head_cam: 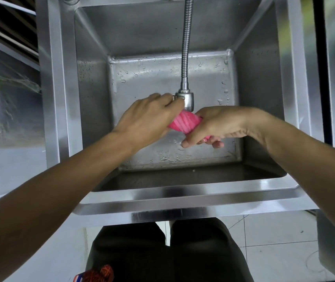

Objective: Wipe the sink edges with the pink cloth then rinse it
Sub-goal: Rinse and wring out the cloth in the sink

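Left hand (150, 117), right hand (213, 127) twist pink cloth (184, 123) under faucet head (187, 99).

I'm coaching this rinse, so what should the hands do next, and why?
Probably keep twisting the cloth to wring it. Both the left hand and the right hand grip its ends under the faucet, it is already twisted, and no running water is visible.

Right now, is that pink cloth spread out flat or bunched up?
Bunched up. The pink cloth is twisted into a tight roll with spiral creases, gripped at its ends by the left hand and right hand under the faucet head.
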Demonstrator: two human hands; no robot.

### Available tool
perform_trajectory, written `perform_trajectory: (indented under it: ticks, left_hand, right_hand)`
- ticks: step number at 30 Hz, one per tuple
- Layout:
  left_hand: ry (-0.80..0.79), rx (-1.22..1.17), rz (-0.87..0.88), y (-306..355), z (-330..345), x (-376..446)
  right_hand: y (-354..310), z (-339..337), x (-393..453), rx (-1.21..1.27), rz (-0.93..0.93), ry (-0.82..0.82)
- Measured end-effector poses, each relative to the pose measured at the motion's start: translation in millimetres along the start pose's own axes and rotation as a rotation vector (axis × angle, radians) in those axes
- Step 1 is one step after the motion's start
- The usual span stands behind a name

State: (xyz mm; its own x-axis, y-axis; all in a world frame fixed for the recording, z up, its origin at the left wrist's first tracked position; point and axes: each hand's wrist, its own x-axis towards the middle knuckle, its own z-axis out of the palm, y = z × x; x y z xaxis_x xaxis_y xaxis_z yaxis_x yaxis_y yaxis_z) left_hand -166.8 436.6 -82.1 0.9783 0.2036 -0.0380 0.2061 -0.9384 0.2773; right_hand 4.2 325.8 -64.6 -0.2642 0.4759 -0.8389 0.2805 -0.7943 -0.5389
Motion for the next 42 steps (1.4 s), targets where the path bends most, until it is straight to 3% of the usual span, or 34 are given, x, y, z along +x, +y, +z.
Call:
perform_trajectory:
  ticks: [2,4,12,21,33,42]
  left_hand:
    - [-0.128,-0.017,-0.127,2,-1,-1]
    - [-0.213,-0.048,-0.211,4,-1,3]
    - [-0.436,-0.527,-0.516,14,1,17]
    - [-0.587,-0.764,-0.593,18,3,20]
    - [-0.656,-0.845,-0.603,21,9,25]
    - [-0.834,-0.89,-0.616,19,10,24]
  right_hand:
    - [-5,12,4,-0.293,-0.003,0.27]
    - [-9,21,6,-0.468,-0.029,0.437]
    - [9,25,9,-0.845,-0.175,0.747]
    - [19,23,13,-0.913,-0.247,0.808]
    - [27,21,13,-0.928,-0.268,0.816]
    - [35,23,14,-0.943,-0.313,0.783]
